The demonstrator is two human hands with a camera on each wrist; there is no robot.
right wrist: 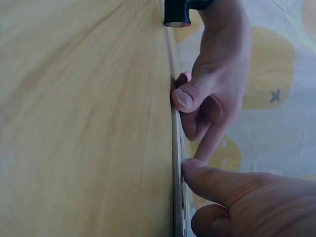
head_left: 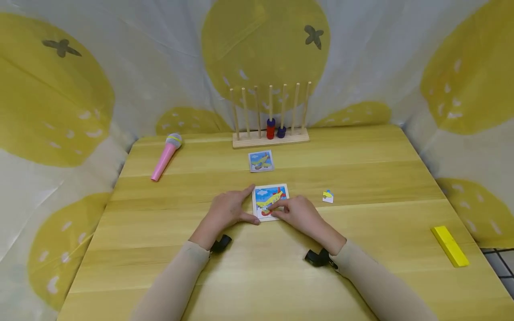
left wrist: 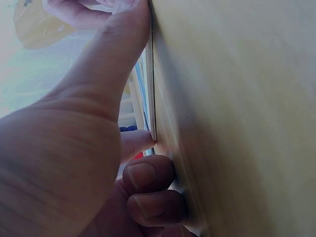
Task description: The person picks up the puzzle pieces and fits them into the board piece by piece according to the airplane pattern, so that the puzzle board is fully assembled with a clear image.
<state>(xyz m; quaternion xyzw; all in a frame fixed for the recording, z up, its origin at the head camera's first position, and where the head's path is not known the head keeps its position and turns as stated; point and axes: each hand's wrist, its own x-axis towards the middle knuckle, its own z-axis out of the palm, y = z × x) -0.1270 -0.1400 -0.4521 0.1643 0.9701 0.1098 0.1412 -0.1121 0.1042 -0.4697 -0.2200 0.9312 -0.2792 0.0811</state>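
A small square jigsaw puzzle [head_left: 263, 193] with a yellow airplane on a blue sky lies in a pale frame at the table's middle. My left hand [head_left: 229, 209] holds its left side, index finger at the far corner and thumb at the near edge; the left wrist view shows the thin board edge-on between them. Over the lower middle of the picture, my right hand [head_left: 300, 215] pinches a puzzle piece between thumb and index finger, low against the board. The fingertips partly hide that piece. One loose puzzle piece [head_left: 327, 196], yellow, blue and white, lies right of the hand.
Beyond the puzzle lies a matching airplane picture card [head_left: 261, 161]. Behind it stands a wooden peg rack [head_left: 253, 141] with red and dark blue rings. A pink toy microphone [head_left: 164, 160] lies at the far left, and a yellow block [head_left: 449, 246] near the right edge.
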